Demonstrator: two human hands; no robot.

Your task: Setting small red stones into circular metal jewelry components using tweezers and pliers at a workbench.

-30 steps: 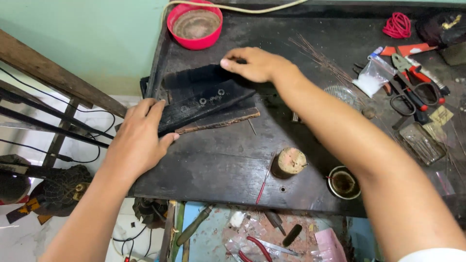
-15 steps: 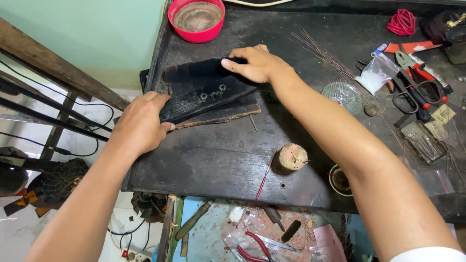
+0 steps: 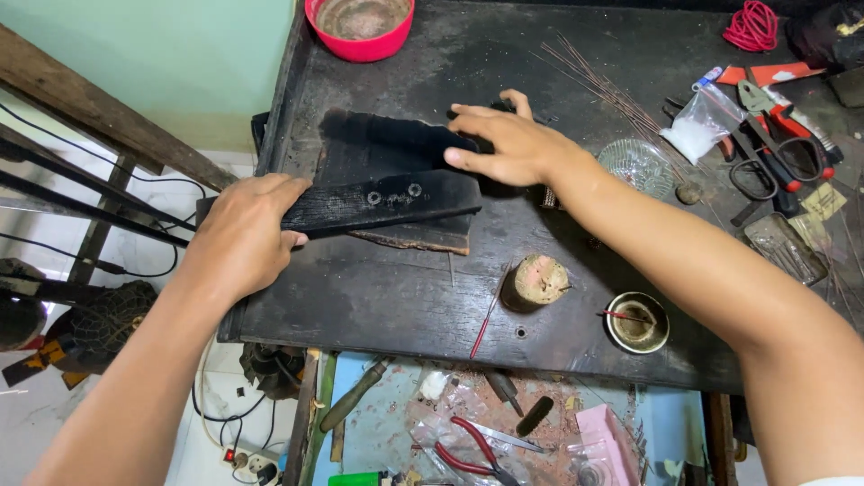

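A long black fan blade (image 3: 382, 201) with small screw holes lies across the left of a dark worn workbench (image 3: 396, 297), on top of another black piece (image 3: 396, 142) and a brownish board (image 3: 423, 238). My left hand (image 3: 243, 236) grips the blade's left end at the bench edge. My right hand (image 3: 508, 144) rests flat, fingers together, on the blade's right end and the black piece behind it.
A red bowl (image 3: 360, 27) stands at the back. A small wooden spool (image 3: 538, 279) and a round metal cup (image 3: 637, 322) sit near the front. Scissors, red-handled pliers (image 3: 778, 144), thin wires, a glass dish (image 3: 635, 166) and a plastic bag crowd the right. Tools lie below the bench.
The camera has moved nearer. The black blade now lies more level, and my right hand has slid from the back edge onto its right end. My left hand keeps hold of the left end.
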